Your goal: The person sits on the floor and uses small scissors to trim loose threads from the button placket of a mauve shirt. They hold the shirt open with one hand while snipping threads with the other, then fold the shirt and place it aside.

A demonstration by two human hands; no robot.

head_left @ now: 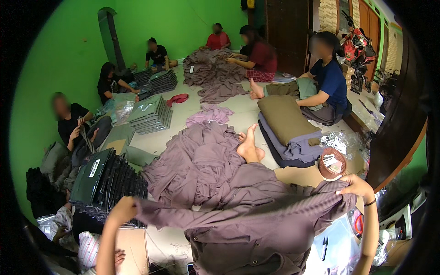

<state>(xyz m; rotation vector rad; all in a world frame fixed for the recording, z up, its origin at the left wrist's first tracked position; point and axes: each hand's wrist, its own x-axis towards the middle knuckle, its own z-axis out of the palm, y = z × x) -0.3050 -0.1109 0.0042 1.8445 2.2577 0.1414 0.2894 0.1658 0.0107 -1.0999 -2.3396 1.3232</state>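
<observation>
A mauve-brown ribbed shirt (256, 238) with a row of buttons is stretched across in front of me. My left hand (123, 211) grips it at the left end, fingers closed round the cloth and slightly blurred. Higher up on the right, my right hand (356, 187) pinches the other end, with a dark band on the wrist. The shirt's body hangs down between my arms. Just beyond it lies a large loose heap of same-coloured garments (197, 160), and a bare foot (250, 146) rests at the heap's right edge.
Bagged dark garments (110, 178) are stacked at my left. On the right stand folded clothes (284, 117) and a brown basket (332, 162); a black pen (325, 247) lies on clear plastic. Several people sit around the room near other garment piles. A striped sleeve (88, 247) shows at lower left.
</observation>
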